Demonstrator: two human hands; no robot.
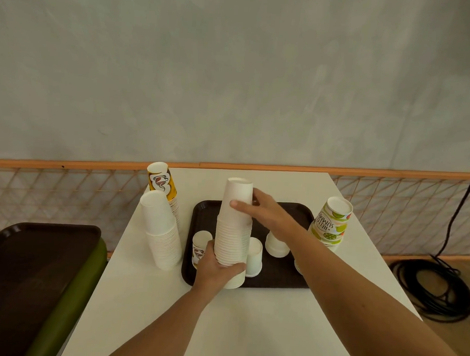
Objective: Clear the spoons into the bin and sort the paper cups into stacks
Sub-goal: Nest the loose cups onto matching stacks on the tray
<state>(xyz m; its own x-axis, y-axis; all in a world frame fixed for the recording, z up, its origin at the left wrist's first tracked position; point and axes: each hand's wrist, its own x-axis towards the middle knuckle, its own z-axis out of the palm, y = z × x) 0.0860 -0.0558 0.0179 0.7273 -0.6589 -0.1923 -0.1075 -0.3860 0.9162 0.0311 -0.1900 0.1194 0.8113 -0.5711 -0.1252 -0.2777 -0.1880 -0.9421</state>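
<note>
Table (249, 326): carries everything you are sorting. The finished stacks stand off the tray, so what is still loose stays apart from them.
Bin (70, 291): green, just left of the table, with a spare dark tray (36, 255) lying over its top. No spoons show anywhere.
Tray (278, 276): dark, mid-table, your working area.
White stack (232, 239): tall, mouth-down on the tray's near edge. It is the task's thing in hand.
Side stacks: a plain white pile (162, 236) and a yellow printed pile (162, 181) stand at the left edge, a lime-print pile (331, 225) at the right. You have grouped them by design.
Left hand (216, 268): its fingers (232, 266) wrap the stack low down, probably to brace it against tipping.
Right hand (267, 214): thumb in front and fingers behind grip the top cup, likely seating it.
Loose cups: a printed cup (200, 241), a white cup (254, 255) and a squat cup (276, 247) wait on the tray, unsorted.
</note>
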